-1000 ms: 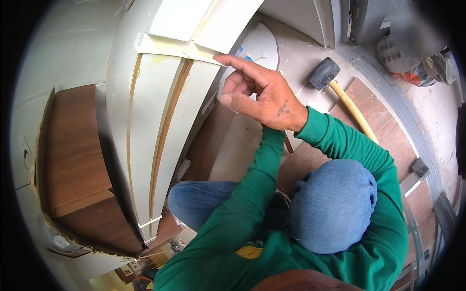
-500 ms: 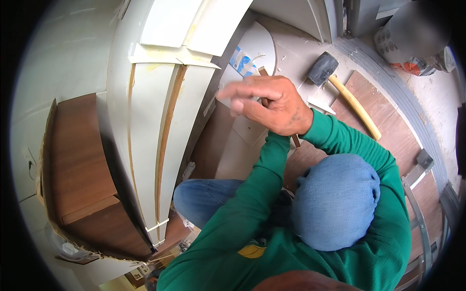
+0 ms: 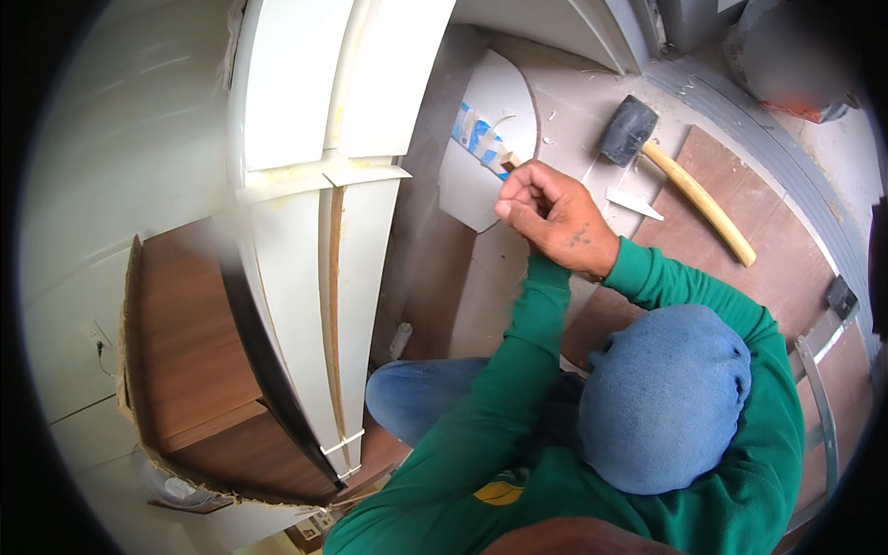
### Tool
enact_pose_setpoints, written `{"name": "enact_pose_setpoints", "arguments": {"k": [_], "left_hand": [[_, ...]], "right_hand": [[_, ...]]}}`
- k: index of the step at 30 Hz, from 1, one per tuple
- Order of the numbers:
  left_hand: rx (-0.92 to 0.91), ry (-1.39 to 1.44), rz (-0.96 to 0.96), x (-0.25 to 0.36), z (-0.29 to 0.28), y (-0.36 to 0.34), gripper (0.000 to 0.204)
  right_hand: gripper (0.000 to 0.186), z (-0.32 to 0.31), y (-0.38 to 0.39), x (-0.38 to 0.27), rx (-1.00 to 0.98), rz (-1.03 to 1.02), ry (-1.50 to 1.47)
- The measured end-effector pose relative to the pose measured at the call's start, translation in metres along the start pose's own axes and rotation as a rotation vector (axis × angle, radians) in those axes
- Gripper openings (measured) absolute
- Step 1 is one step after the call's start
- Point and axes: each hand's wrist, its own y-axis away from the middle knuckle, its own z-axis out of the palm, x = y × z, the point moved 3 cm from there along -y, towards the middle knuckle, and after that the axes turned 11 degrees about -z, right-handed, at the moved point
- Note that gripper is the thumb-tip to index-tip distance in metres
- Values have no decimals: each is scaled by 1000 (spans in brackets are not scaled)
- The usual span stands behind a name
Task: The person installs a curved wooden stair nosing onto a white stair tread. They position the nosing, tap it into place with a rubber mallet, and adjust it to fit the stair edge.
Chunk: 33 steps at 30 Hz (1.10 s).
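My right hand [image 3: 564, 220] is over the floor at the middle of the view, its fingers curled in and the thumb bent toward them. What they hold, if anything, cannot be made out. The end of a thin brown wooden strip [image 3: 511, 163] shows just beyond the fingertips; the rest of it is covered. My left forearm [image 3: 523, 324], in a green sleeve, reaches up beneath the right wrist, and the left hand is hidden behind the right one. A white panel [image 3: 363, 250] with a brown groove stands to the left.
A rubber mallet [image 3: 698, 199] with a pale wooden handle lies to the right, beside a small white wedge-shaped piece [image 3: 635, 203]. Beyond my hands is a rounded white board [image 3: 509, 97] with blue tape. A metal frame [image 3: 818, 398] is at the right, a bucket [image 3: 786, 74] at the far right.
My right hand's fingers, stretched out before, have curled in. The hand has moved slightly right and nearer in the picture. The whole view has shifted, bringing the taped board further into sight.
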Motion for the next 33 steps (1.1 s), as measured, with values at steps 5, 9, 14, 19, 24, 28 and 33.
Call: {"name": "enact_pose_setpoints", "arguments": {"k": [5,9,14,19,24,28,33], "left_hand": [[-25,67,-23,-2,3,0,43],[-61,143,-32,-6,6,-1,44],[-164,295,-43,-8,17,-6,44],[-444,673,-129,-26,15,-22,42],[-80,-82,54,-13,14,-25,36],[40,-186,-66,10,5,-25,31],[-47,5,221,52,11,-5,42]], "right_hand": [[13,-14,1,8,-74,16,76],[13,-23,1,18,-63,0,125],[14,-35,3,23,51,48,61],[14,-41,4,22,5,-2,113],[15,-44,3,13,-100,-91,223],[16,-41,0,6,-25,-91,257],[16,-80,-9,16,301,-199,427]]}}
